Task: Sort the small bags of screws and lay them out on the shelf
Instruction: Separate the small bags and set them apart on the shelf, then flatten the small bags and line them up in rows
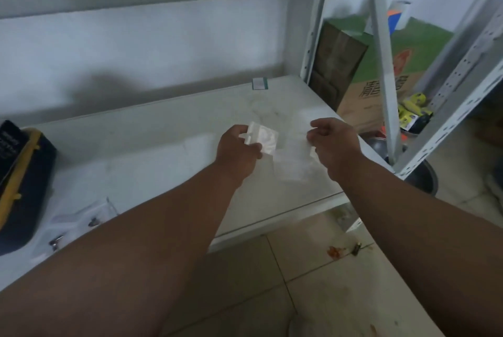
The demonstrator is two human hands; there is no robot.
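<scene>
blurred bags [268,140], toolbox [19,173] edge-cropped

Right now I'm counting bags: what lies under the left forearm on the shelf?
Clear bags with dark screws lie on the shelf, partly under the left forearm; whatever lies beneath it is hidden.

1. Both bare forearms reach forward, the wrists near each other.
2. The left hand [238,150] shows its back, fingers curled, pinching a small clear bag [262,140].
3. The right hand [334,143] has its fingers curled, gripping another clear bag [292,166].
</scene>
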